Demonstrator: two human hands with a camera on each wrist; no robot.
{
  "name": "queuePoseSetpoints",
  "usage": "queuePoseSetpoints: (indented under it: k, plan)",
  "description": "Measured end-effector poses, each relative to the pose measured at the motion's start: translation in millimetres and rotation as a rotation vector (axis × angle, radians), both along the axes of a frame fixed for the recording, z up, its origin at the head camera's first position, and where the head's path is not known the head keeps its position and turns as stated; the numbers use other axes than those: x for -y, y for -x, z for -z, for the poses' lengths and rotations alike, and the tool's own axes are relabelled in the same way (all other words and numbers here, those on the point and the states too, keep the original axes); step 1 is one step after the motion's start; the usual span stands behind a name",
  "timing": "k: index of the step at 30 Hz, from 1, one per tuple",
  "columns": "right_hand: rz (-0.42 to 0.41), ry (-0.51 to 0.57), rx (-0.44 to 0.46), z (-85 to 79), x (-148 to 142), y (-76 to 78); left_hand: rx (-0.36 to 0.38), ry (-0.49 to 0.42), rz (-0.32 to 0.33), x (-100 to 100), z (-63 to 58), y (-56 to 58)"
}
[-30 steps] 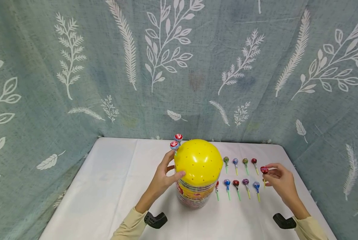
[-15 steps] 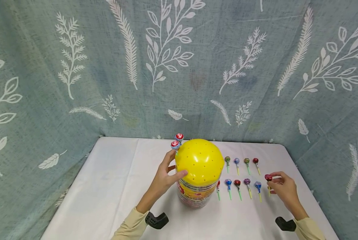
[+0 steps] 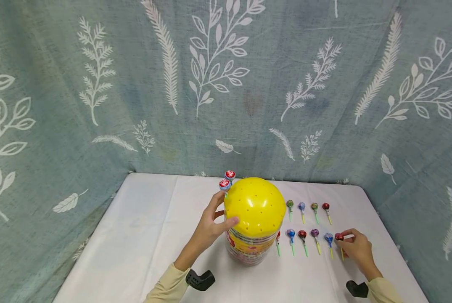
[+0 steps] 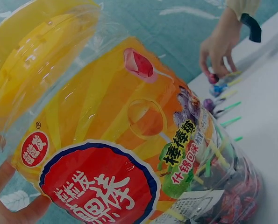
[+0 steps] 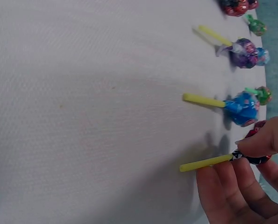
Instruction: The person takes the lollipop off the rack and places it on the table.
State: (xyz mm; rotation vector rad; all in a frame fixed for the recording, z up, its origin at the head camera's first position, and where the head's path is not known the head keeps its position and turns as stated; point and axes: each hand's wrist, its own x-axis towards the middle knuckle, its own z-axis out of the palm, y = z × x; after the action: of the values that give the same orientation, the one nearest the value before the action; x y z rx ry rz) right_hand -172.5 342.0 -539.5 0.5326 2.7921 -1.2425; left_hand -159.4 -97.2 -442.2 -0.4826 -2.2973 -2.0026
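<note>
In the head view, my left hand (image 3: 207, 227) holds a clear plastic candy jar (image 3: 250, 253) by its upper side, thumb on the domed yellow lid (image 3: 254, 206). The left wrist view shows the jar's yellow-orange label (image 4: 101, 140) and wrapped lollipops in its lower part. My right hand (image 3: 356, 249) pinches a red-wrapped lollipop (image 3: 339, 237) at the right end of the near row. Its yellow stick (image 5: 206, 163) lies low over the white cloth, beside a blue lollipop (image 5: 241, 109). Whether the stick touches the cloth I cannot tell.
Two rows of lollipops lie right of the jar, among them a purple one (image 3: 315, 233) in the near row and a green one (image 3: 314, 207) in the far row. Two red-topped lollipops (image 3: 224, 184) stand up beside the lid's left edge. A leaf-patterned curtain (image 3: 226, 105) hangs behind the table.
My right hand has come nearer and lower with the red lollipop, from beside the far row to the near row's right end. My left hand stays on the jar.
</note>
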Motion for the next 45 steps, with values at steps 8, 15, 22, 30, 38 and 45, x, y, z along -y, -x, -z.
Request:
queuePoseSetpoints:
  k: [8,15,22,30,38,45]
  plan:
    - [0.012,-0.034,0.021,7.8,1,-0.5,-0.001,0.008,0.004,-1,1.6,0.2]
    - [-0.018,-0.050,-0.003,10.1,-6,5.6,-0.006,0.003,0.007,1,0.7,0.5]
    - [-0.053,-0.131,-0.168,48.6,-34,30.3,-0.011,-0.009,0.013,1,-0.9,-0.6]
    - [-0.218,-0.002,-0.271,-73.2,26,10.7,-0.026,0.000,0.006,0,0.3,0.0]
    - [-0.291,0.020,-0.409,-118.9,61,7.9,-0.029,0.000,0.013,0,-2.5,-1.2]
    - [-0.342,0.081,-0.516,-153.7,98,1.1,0.011,-0.016,0.029,-2,-33.7,-15.9]
